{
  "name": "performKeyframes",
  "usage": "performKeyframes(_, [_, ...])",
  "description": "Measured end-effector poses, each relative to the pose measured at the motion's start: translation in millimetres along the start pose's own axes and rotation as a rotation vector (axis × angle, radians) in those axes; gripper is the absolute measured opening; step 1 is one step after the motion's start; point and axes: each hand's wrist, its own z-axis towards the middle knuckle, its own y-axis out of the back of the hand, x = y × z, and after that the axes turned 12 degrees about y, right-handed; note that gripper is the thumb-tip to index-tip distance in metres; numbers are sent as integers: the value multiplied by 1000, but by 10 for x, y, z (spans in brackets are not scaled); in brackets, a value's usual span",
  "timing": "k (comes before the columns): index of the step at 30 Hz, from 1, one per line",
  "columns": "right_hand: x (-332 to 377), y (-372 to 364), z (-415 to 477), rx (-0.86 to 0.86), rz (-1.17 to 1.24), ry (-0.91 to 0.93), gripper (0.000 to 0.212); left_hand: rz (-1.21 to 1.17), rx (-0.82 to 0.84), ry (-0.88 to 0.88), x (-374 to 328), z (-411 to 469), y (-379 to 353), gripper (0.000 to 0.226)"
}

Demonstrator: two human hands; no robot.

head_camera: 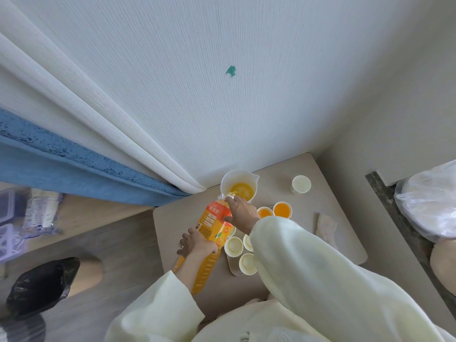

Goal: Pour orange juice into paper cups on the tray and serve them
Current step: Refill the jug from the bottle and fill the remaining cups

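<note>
At the far left, clear plastic packages [37,211] lie on the floor, with a crumpled black plastic bag [42,285] nearer the person. Above them hang a blue curtain [74,164] and a white sheer curtain [172,95].

The person's left hand [197,245] has its fingers curled round the lower body of a large clear plastic bottle of orange juice [209,233]. The bottle lies steeply tilted above the near left corner of a beige table [333,206]. The right hand [240,213] grips the bottle's shoulder just below the neck. The bottle's mouth rests at the near rim of a translucent white plastic jug [238,185], which stands at the back of the table and holds a shallow pool of juice.

Just right of the right hand stand two paper cups filled with juice [282,209]. Whether they sit on the tray cannot be told, as the pale yellow sleeve [308,267] covers it there. Nearer the person, three empty white paper cups [234,246] stand on a beige tray [230,266].

One more empty paper cup [301,184] stands apart at the table's back right. A crumpled pale tissue [325,227] lies near the right edge. Beyond the table, a clear plastic bag [429,201] rests on a dark-edged counter [394,218].
</note>
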Motion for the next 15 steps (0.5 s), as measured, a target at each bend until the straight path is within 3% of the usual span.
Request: performKeyframes(15, [-6,-7,4,-8,4,-14,64,16,-10,-10,-13,7,15,93])
